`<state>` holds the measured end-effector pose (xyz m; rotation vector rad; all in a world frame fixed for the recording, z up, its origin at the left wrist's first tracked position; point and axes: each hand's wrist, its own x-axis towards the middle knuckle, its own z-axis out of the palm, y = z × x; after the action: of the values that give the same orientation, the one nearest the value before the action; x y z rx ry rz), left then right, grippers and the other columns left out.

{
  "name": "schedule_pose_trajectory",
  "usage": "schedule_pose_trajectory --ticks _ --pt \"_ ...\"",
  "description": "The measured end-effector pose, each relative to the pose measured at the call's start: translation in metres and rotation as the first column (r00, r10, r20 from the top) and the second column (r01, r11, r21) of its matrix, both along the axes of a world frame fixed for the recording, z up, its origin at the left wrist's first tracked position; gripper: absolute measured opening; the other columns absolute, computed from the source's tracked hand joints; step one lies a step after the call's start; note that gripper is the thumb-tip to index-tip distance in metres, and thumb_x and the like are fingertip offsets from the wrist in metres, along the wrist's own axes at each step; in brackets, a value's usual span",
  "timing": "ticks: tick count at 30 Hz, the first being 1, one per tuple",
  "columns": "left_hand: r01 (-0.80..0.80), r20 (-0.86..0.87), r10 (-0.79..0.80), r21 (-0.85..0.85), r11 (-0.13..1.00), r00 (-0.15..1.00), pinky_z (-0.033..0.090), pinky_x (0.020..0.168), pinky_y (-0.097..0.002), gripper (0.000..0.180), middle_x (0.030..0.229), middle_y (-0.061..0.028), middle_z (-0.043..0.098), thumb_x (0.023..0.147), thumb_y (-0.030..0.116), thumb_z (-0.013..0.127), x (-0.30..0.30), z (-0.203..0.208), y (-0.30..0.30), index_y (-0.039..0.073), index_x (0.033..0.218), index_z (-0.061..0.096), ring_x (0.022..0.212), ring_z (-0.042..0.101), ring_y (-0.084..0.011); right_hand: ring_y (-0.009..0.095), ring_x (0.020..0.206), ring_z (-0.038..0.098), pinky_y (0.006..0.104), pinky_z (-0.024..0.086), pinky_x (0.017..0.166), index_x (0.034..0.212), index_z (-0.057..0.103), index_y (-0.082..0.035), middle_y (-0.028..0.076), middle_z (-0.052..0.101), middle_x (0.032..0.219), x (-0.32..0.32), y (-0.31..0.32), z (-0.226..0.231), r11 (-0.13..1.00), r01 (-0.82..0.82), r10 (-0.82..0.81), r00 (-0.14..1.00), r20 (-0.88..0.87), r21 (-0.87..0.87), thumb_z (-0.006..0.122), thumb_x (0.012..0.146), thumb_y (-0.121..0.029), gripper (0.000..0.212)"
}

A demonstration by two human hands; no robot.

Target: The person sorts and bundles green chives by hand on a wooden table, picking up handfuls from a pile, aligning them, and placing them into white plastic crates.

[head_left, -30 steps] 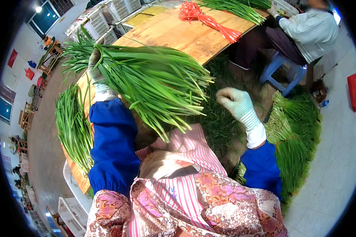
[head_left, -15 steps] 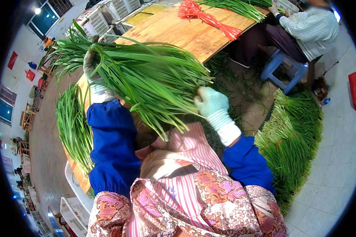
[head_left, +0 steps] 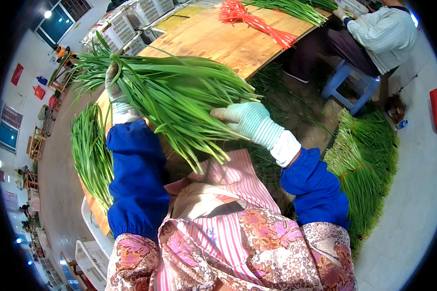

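A large loose bunch of garlic chives (head_left: pixel 179 89) spans the space in front of me, leaves to the left and pale stem ends to the right. My left hand (head_left: pixel 117 94), in a worn striped glove, is closed around its leafy part; some leaves cover the fingers. On the stem side, my right hand (head_left: pixel 255 121), in a pale green glove, grips the bunch's near edge, with the thumb across the stems and the other fingers mostly hidden. More chives (head_left: pixel 92 157) lie on the table's left edge, beside my left sleeve.
Red-and-white ties (head_left: pixel 255 24) lie on the wooden table (head_left: pixel 194 36). Tied chive bundles (head_left: pixel 361 169) are stacked at the right. A co-worker (head_left: pixel 381 39) sits on a blue stool (head_left: pixel 349 85) at the far right, handling chives. White crates (head_left: pixel 114 34) stand behind the table.
My right hand has moved left and inward from the stem tips, its thumb now lying over the stems. My left hand keeps its hold, almost in place.
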<state>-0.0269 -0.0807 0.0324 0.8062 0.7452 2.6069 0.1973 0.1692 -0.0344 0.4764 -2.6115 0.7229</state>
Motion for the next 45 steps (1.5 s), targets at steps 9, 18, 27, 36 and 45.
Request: schedule_pose_trajectory --ticks 9,18,27,36,45 --pt "-0.063 0.046 0.063 -0.004 0.998 0.997 0.054 0.075 -0.0425 0.030 0.097 -0.0146 0.063 0.085 0.014 0.056 0.024 0.011 0.000 0.001 0.112 0.055 0.082 0.063 -0.0263 0.026 0.062 0.061 0.0363 0.047 0.051 0.108 0.059 -0.021 0.005 0.060 0.073 0.008 -0.008 -0.015 0.961 0.092 -0.079 0.995 -0.059 0.261 0.059 0.077 -0.023 0.031" --pt "-0.139 0.121 0.147 -0.071 0.988 0.982 0.053 0.073 -0.0420 0.024 0.089 -0.0143 0.064 0.082 0.016 0.058 0.029 0.018 0.010 0.001 0.101 0.059 0.078 0.063 -0.0275 0.030 0.070 0.064 0.0434 0.049 0.058 0.083 0.058 -0.012 0.011 0.064 0.077 0.026 0.007 -0.049 0.948 0.153 -0.195 0.972 0.128 0.279 0.046 0.082 -0.014 0.012" --pt "-0.087 0.249 0.127 -0.165 0.982 0.960 0.053 0.075 -0.0473 0.023 0.091 -0.0150 0.064 0.080 0.023 0.062 0.002 -0.016 -0.014 0.003 0.092 0.060 0.080 0.063 -0.0308 0.030 0.085 0.059 0.0378 0.047 0.073 0.093 0.065 -0.012 0.012 0.060 0.088 0.015 0.064 0.000 0.894 0.413 -0.427 0.903 -0.052 -0.172 0.058 0.079 -0.027 0.021" --pt "-0.119 0.297 0.158 -0.147 0.982 0.942 0.052 0.072 -0.0450 0.022 0.088 -0.0157 0.064 0.081 0.022 0.061 -0.007 -0.027 -0.017 0.003 0.090 0.061 0.077 0.062 -0.0306 0.030 0.077 0.060 0.0384 0.048 0.068 0.076 0.065 -0.009 0.011 0.061 0.077 0.005 0.052 0.001 0.917 0.302 -0.278 0.953 0.124 -0.262 0.059 0.075 -0.022 0.014" --pt "-0.097 0.258 0.131 -0.141 0.985 0.957 0.054 0.070 -0.0433 0.019 0.086 -0.0133 0.065 0.082 0.020 0.061 -0.016 -0.008 0.000 0.003 0.090 0.061 0.074 0.063 -0.0290 0.030 0.074 0.062 0.0381 0.049 0.065 0.081 0.064 -0.008 0.012 0.064 0.080 0.066 0.098 -0.033 0.813 0.541 -0.507 0.840 0.194 -0.216 0.057 0.077 -0.023 0.017"
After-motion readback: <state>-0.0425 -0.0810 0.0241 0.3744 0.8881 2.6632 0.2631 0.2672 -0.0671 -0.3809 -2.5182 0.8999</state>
